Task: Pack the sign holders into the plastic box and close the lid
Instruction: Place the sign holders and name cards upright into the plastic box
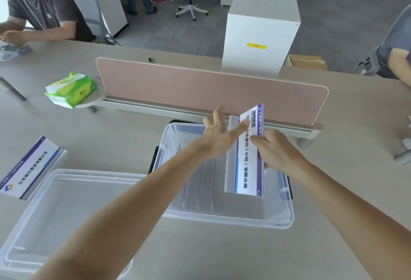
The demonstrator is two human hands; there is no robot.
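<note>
A clear plastic box (231,217) stands open on the desk in front of me, with several clear sign holders (200,181) standing on edge inside it. Over the box's right half, a sign holder (245,164) with a white and purple printed card is held upright. My right hand (278,150) pinches its right edge. My left hand (220,135) has its fingers spread, and the forefinger touches the card's upper left face. The box's clear lid (66,208) lies flat at the near left. Another sign holder (29,168) lies on the desk at the far left.
A pink divider panel (200,90) runs along the desk behind the box. A green tissue pack (71,89) sits to its left. People sit at the far left and at the right edge. A white cabinet (262,30) stands beyond the desk.
</note>
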